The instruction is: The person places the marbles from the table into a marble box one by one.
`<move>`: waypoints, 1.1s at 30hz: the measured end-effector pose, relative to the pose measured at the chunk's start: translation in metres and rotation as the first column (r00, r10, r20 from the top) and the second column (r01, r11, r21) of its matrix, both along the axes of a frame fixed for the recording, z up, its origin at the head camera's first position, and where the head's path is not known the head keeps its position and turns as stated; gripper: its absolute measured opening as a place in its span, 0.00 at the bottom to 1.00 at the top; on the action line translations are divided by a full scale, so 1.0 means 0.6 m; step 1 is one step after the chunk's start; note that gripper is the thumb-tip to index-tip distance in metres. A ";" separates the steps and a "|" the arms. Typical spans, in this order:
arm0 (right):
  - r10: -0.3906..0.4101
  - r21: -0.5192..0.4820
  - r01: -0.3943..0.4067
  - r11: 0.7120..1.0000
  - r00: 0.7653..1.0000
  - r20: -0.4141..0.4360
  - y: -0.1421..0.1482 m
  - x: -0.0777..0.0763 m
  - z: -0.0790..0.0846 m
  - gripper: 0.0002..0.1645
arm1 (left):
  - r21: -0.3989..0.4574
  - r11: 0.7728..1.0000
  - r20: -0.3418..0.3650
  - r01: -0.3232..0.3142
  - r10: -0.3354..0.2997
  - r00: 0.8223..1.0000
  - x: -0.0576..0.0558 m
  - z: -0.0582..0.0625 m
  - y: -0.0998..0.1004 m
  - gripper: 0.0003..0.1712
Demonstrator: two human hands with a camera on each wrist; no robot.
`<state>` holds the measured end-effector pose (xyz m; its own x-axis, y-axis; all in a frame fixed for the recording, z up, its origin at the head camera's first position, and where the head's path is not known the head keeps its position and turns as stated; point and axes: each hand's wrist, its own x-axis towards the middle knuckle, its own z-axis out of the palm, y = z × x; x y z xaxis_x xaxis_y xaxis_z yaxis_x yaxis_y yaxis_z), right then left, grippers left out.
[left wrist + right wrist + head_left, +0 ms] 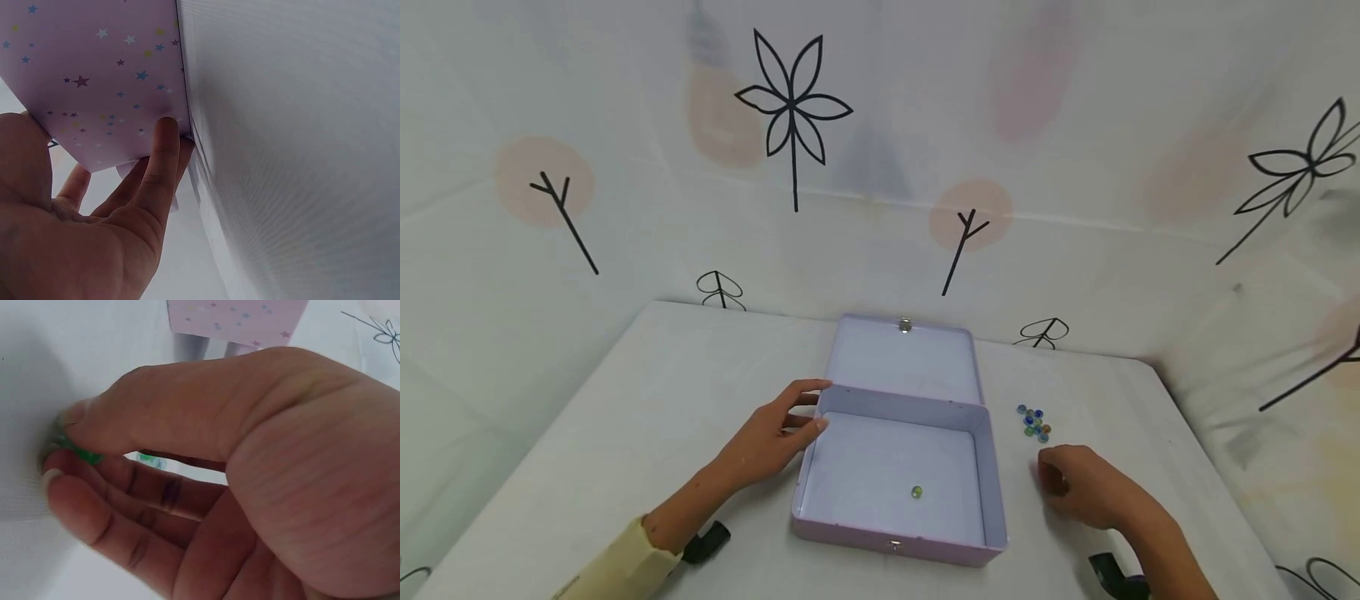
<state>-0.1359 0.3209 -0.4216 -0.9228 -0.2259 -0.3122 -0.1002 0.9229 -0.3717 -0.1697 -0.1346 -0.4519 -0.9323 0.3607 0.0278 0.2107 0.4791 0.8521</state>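
A lilac hinged box [895,546] stands with its lid [906,354] laid back, and one green marble [917,492] lies inside. My left hand [771,442] holds the box at its back left corner. Its thumb is over the rim and its fingers lie against the star-printed outer side [125,69]. To the right of the box, low over the table, my right hand [1082,483] pinches a green marble [84,454] between thumb and fingertips, which partly hide it. Several blue, green and orange marbles [1034,423] lie in a cluster just beyond that hand.
The table [700,358] has a white cover. A white cloth backdrop [865,250] with plant drawings rises behind it and along its sides. A metal clasp [906,325] sits on the lid's far edge, and a small catch [893,544] on the box's front.
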 end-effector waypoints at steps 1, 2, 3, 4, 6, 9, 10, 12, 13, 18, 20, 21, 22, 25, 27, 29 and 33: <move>0.005 -0.005 -0.005 1.000 1.000 -0.014 0.000 0.000 0.001 0.14 | -0.001 1.000 -0.002 0.001 -0.001 1.000 0.000 0.000 0.000 0.32; 0.010 -0.013 -0.011 1.000 0.999 -0.032 -0.001 0.000 0.002 0.15 | -0.001 1.000 -0.004 0.002 -0.002 1.000 0.000 0.000 0.000 0.32; 0.017 -0.024 -0.019 1.000 0.998 -0.053 -0.001 0.000 0.004 0.15 | 0.000 1.000 -0.007 0.003 -0.003 1.000 0.000 0.000 0.000 0.32; 0.025 -0.036 -0.028 0.999 0.997 -0.079 -0.001 0.000 0.006 0.15 | 0.001 1.000 -0.010 0.005 -0.005 1.000 0.000 0.000 0.000 0.32; 0.047 -0.068 -0.056 0.996 0.990 -0.135 -0.002 0.001 0.011 0.16 | 0.004 1.000 -0.013 0.008 -0.008 1.000 0.000 0.000 0.000 0.32; 0.065 -0.108 -0.089 0.990 0.975 -0.210 -0.004 0.005 0.018 0.16 | 0.003 1.000 -0.005 0.003 -0.003 1.000 0.000 0.000 0.001 0.32; 0.066 -0.117 -0.095 0.989 0.971 -0.231 -0.007 0.006 0.021 0.16 | 0.002 1.000 -0.002 0.002 -0.002 1.000 0.000 0.001 0.000 0.32; 0.063 -0.126 -0.102 0.987 0.958 -0.280 -0.011 0.010 0.026 0.15 | 0.002 1.000 0.003 -0.001 0.001 1.000 0.000 0.001 0.001 0.32; 0.052 -0.128 -0.094 0.987 0.952 -0.302 -0.014 0.012 0.028 0.15 | 0.002 1.000 0.003 -0.001 0.001 1.000 0.000 0.001 0.001 0.32; 0.023 -0.152 -0.093 0.984 0.912 -0.410 -0.029 0.024 0.041 0.16 | 0.006 1.000 -0.011 0.009 -0.009 1.000 0.000 0.002 0.002 0.31; 0.014 -0.169 -0.099 0.981 0.895 -0.446 -0.037 0.029 0.047 0.17 | 0.003 1.000 -0.014 0.010 -0.010 1.000 0.000 0.002 0.002 0.31; 0.010 -0.179 -0.105 0.978 0.885 -0.465 -0.041 0.032 0.049 0.18 | 0.002 1.000 -0.014 0.010 -0.010 1.000 0.000 0.002 0.002 0.31; 0.008 -0.187 -0.113 0.976 0.873 -0.488 -0.046 0.034 0.052 0.19 | 0.000 1.000 -0.013 0.009 -0.009 1.000 0.000 0.002 0.002 0.31; -0.003 -0.217 -0.137 0.967 0.840 -0.542 -0.061 0.042 0.057 0.21 | -0.004 1.000 -0.010 0.005 -0.005 1.000 0.000 0.002 0.002 0.32; -0.008 -0.231 -0.148 0.962 0.826 -0.564 -0.071 0.046 0.059 0.22 | -0.002 1.000 -0.011 0.005 -0.005 1.000 0.000 0.002 0.002 0.32; -0.011 -0.238 -0.151 0.959 0.822 -0.569 -0.080 0.049 0.060 0.23 | 0.001 1.000 -0.010 0.007 -0.007 1.000 0.000 0.000 0.001 0.32; -0.003 -0.236 -0.163 0.958 0.817 -0.576 -0.096 0.054 0.056 0.22 | 0.007 1.000 -0.010 0.007 -0.007 1.000 0.001 0.000 0.002 0.32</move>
